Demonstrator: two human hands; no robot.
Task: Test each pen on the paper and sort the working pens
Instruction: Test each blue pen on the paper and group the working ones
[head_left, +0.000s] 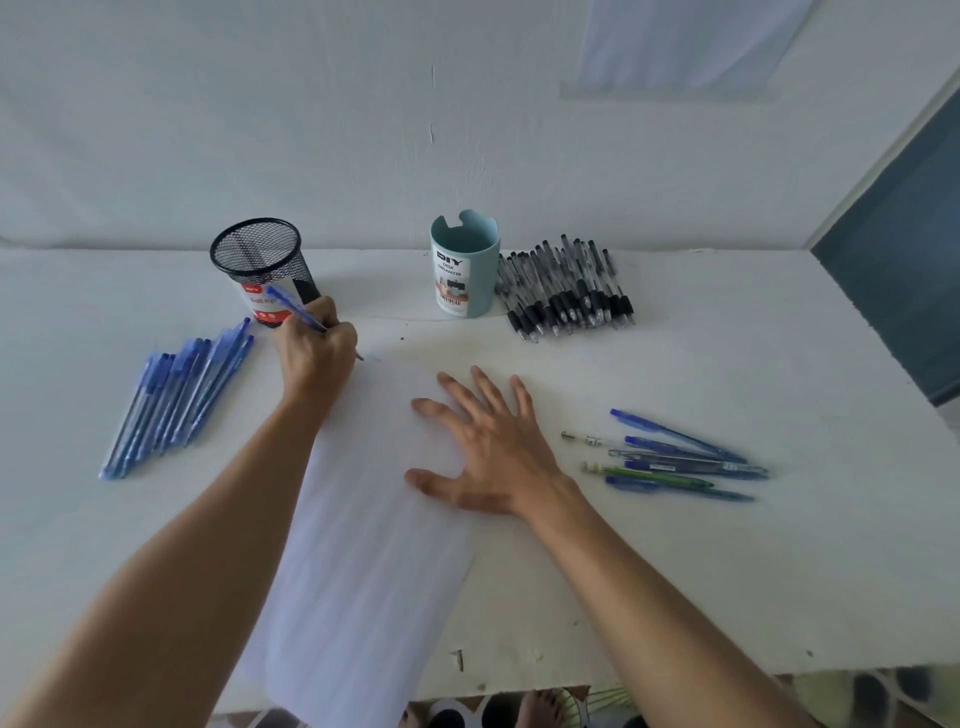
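- the left hand (317, 353) grips a blue pen (293, 309) in a writing hold, fingers curled round the barrel, which slants up and away to the left.
- the pen's tip points down at the far end of the paper (363, 519); the frame is blurred there, so it may be touching the sheet or the table (675, 571) just beside it.
- the right hand (498, 457) lies flat on the paper's right side with its fingers straight and spread, holding nothing.
- the paper lies lengthwise down the middle of the white table, its near end over the table's front edge.
- a black mesh cup (257, 254) stands just behind the left hand, and a teal organizer cup (465, 265) stands further right, near the wall.
- a heap of black-grip pens (566, 291) lies just beside the teal cup on its right.
- a bundle of blue pens (176, 400) lies at the left.
- a few mixed pens (685, 457) lie near the right hand.
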